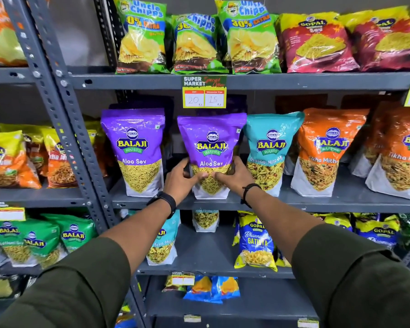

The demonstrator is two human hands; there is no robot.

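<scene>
A purple Balaji Aloo Sev pouch (211,143) stands upright on the middle grey shelf (317,204). My left hand (181,179) grips its lower left side, thumb across the front. My right hand (234,177) grips its lower right side, thumb also on the front. The two thumbs nearly meet over the clear window of the pouch. A second purple Aloo Sev pouch (135,147) stands just to the left, apart from my hands.
A teal Balaji pouch (270,147) and orange pouches (327,147) stand to the right. Green Uncle Chipps bags (194,43) fill the shelf above, with a price tag (204,92) on its edge. A slotted steel upright (64,110) rises at left. Lower shelves hold more snack packs.
</scene>
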